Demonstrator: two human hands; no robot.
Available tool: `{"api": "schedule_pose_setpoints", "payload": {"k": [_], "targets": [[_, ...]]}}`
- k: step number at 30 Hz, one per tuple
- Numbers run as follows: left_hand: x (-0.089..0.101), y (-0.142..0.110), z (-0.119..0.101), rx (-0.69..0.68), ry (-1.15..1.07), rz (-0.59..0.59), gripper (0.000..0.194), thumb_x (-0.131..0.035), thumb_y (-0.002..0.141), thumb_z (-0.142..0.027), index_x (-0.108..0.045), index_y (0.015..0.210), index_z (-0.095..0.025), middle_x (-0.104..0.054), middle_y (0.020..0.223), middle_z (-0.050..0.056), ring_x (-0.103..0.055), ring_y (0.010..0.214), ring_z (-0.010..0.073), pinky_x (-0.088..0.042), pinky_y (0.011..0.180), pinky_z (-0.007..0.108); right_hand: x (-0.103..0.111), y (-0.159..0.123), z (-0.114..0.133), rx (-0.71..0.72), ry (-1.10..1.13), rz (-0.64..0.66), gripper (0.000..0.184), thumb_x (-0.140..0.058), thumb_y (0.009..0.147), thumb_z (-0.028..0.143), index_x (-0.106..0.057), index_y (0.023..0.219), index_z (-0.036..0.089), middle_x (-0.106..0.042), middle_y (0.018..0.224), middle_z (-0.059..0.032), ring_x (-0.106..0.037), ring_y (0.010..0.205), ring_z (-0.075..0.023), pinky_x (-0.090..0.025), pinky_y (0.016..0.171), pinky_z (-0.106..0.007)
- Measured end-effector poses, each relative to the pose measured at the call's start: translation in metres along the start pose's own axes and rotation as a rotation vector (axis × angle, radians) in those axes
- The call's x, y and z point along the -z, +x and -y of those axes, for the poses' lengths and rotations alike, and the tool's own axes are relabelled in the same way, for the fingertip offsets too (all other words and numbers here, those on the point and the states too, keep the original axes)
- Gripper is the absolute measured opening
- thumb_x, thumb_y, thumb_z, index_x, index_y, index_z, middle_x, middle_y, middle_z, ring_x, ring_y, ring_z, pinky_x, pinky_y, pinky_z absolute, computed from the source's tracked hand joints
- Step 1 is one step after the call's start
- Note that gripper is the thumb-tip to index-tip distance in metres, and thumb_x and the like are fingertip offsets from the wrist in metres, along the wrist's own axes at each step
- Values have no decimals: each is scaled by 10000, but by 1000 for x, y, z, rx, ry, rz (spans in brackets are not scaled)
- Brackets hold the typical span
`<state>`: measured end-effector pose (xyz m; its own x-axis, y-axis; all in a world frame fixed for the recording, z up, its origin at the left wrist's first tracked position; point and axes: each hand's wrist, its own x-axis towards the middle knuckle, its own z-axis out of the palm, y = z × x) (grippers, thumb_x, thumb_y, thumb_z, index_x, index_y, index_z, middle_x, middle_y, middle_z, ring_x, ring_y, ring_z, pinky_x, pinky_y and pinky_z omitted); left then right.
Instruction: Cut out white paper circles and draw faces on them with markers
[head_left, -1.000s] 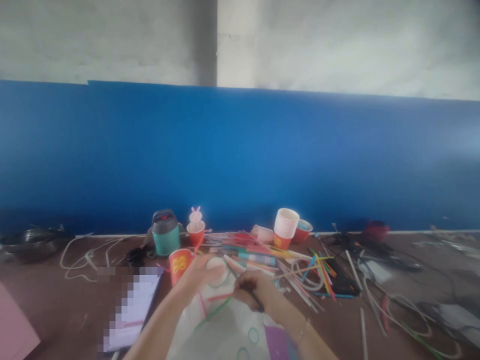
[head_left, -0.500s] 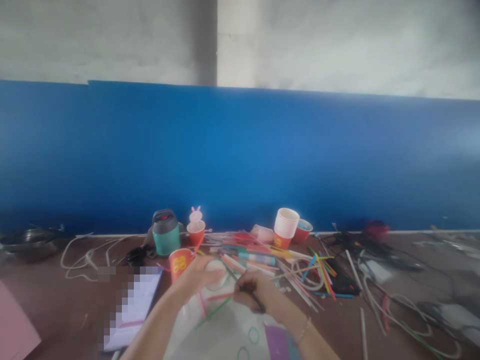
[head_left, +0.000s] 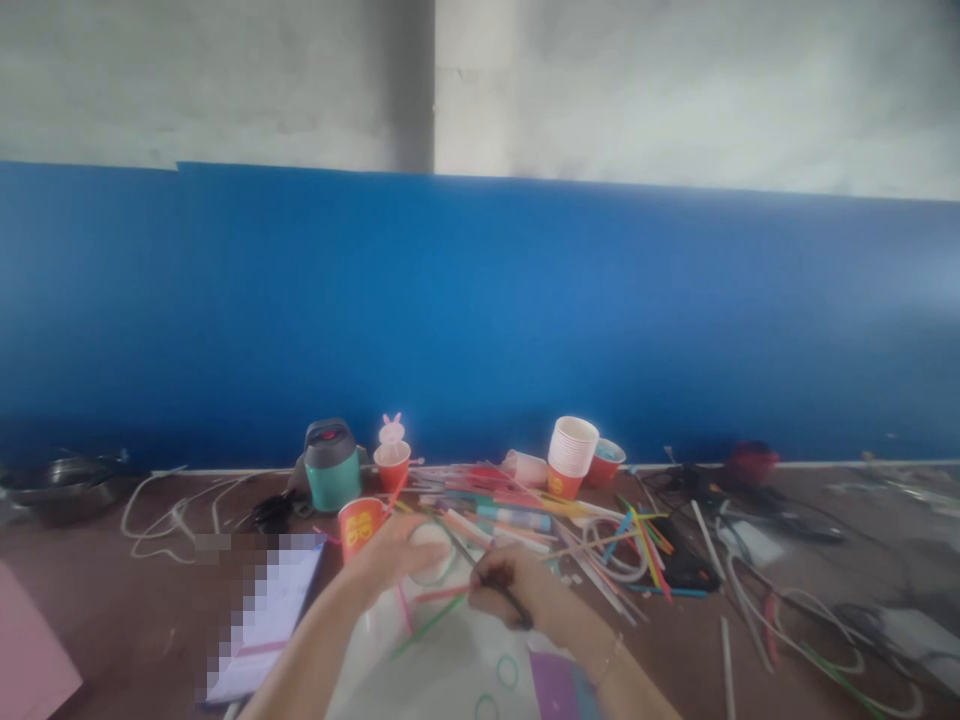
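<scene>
My left hand is closed around the side of a round white thing with a greenish edge, its thumb lying over the top. Whether this is a cup's base or something else, I cannot tell. In my right hand is a pair of dark scissors, gripped at the handles, with the thin blades pointing up and left toward the round thing. Beneath both hands lies a white sheet with green rings on it. Pink, red and green strips lie between my wrists.
A red paper cup stands just left of my left hand. Behind are a teal flask, a cup with a pink rabbit, stacked cups and many coloured strips. Cables lie right, a tablet-like thing left.
My right hand and the scissors have shifted very slightly. My left hand keeps its hold on the round white thing, and the things around stay put.
</scene>
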<state>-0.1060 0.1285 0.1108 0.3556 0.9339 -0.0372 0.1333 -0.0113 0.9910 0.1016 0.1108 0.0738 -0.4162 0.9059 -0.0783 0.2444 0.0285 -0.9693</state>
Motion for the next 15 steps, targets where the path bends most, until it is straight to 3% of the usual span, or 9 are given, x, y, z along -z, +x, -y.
{"api": "schedule_pose_setpoints", "payload": {"k": [4, 8, 12, 15], "targets": [[2, 1, 4, 7, 13, 6, 351, -748, 631, -368, -709, 871, -115, -674, 764, 60, -572, 687, 185, -431, 624, 265, 4, 3, -12, -25, 34, 4, 159, -698, 659, 329, -672, 643, 173, -457, 412, 62, -318, 329, -50, -224, 366, -199], [-2, 4, 7, -1, 17, -16, 271, -741, 634, -381, -708, 732, -131, -660, 703, 37, -571, 686, 194, -423, 620, 263, 9, 7, -15, -16, 76, 6, 204, -679, 681, 364, -656, 683, 162, -471, 415, 61, -352, 316, -61, -233, 346, -197], [-14, 5, 8, -22, -21, -86, 259, -665, 709, -414, -711, 761, -164, -677, 768, 36, -581, 794, 221, -430, 682, 274, 2, 14, -7, 85, 207, -194, 271, -707, 658, 381, -606, 800, 173, -519, 493, 60, -460, 390, -86, -317, 382, -193], [-24, 4, 10, -20, -56, -157, 251, -662, 706, -417, -713, 815, -196, -686, 847, 50, -585, 853, 232, -435, 692, 276, -8, 17, -2, 136, 300, -342, 342, -775, 564, 354, -567, 785, 198, -491, 515, 82, -451, 421, -82, -335, 402, -192]]}}
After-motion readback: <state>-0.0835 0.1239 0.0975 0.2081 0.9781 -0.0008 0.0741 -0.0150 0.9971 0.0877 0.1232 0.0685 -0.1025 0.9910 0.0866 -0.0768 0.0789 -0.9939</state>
